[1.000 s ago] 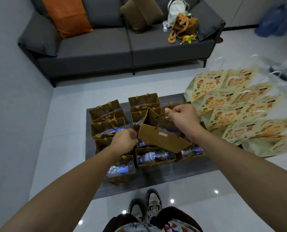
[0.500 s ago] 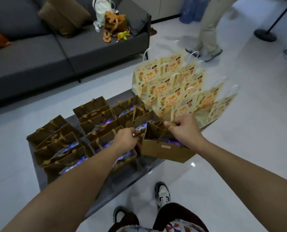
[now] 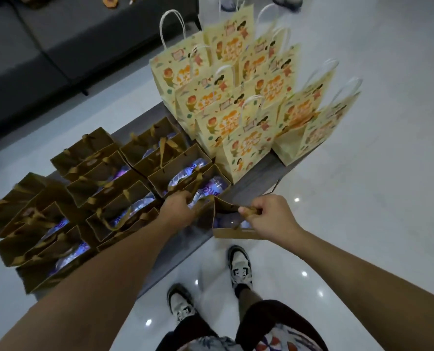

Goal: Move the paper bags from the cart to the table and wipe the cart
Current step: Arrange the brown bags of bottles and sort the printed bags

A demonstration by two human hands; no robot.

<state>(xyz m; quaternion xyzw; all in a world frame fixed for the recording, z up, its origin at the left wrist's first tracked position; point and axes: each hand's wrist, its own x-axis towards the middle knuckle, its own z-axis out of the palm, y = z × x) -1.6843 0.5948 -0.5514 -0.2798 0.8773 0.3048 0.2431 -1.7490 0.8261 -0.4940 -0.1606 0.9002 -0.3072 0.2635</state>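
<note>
Fingers of our right hand (image 3: 269,219) curl round the handles of a brown paper bag (image 3: 232,225), held just off the counter (image 3: 251,184) edge at 6 o'clock. Our left hand (image 3: 177,207) pinches a neighbouring brown bag's handle (image 3: 194,184). Brown bags (image 3: 89,188) crowd 9 o'clock; yellow printed bags (image 3: 236,102) stand at 12, a sofa (image 3: 58,46) beyond.

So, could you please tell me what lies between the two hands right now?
In the head view, the near corner of a brown bag with a bottle inside sits between the left hand and the right hand.
</note>
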